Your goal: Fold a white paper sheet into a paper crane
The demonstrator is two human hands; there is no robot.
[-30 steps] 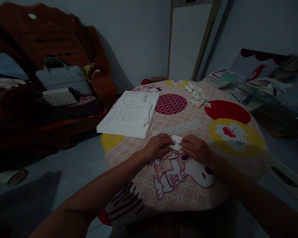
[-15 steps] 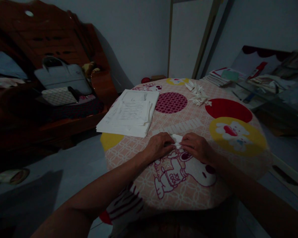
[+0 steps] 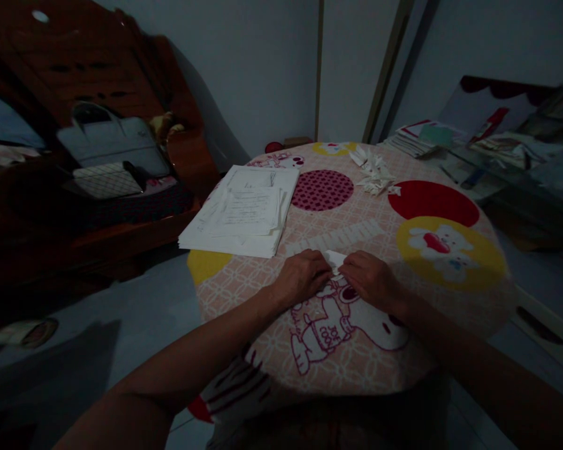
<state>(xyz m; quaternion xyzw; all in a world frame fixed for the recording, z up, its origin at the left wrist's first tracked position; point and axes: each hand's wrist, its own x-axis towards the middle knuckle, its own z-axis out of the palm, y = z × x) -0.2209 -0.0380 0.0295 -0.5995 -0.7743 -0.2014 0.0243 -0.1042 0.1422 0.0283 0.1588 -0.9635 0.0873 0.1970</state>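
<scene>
A small piece of white paper [image 3: 335, 258] lies between my hands over the patterned tablecloth [image 3: 272, 337]. My left hand [image 3: 306, 274] pinches its left side, fingers bent and pressed together. On the other side, my right hand [image 3: 370, 278] grips the paper with closed fingertips. The fingers cover much of the piece, so its full shape is hidden. Just beyond the hands is a row of pale paper strips [image 3: 342, 237] laid side by side across the cloth.
A stack of printed sheets [image 3: 244, 209] sits on the table's left. Crumpled or folded white paper pieces [image 3: 374, 172] are heaped at the back. A wooden chair [image 3: 187, 156] holding a grey bag [image 3: 117, 144] stands left; a glass-topped table [image 3: 511, 169] with papers stands right.
A pointed white corner of the paper shows more clearly between my hands. Both hands stay almost in place, still pinching it; the view has tilted slightly.
</scene>
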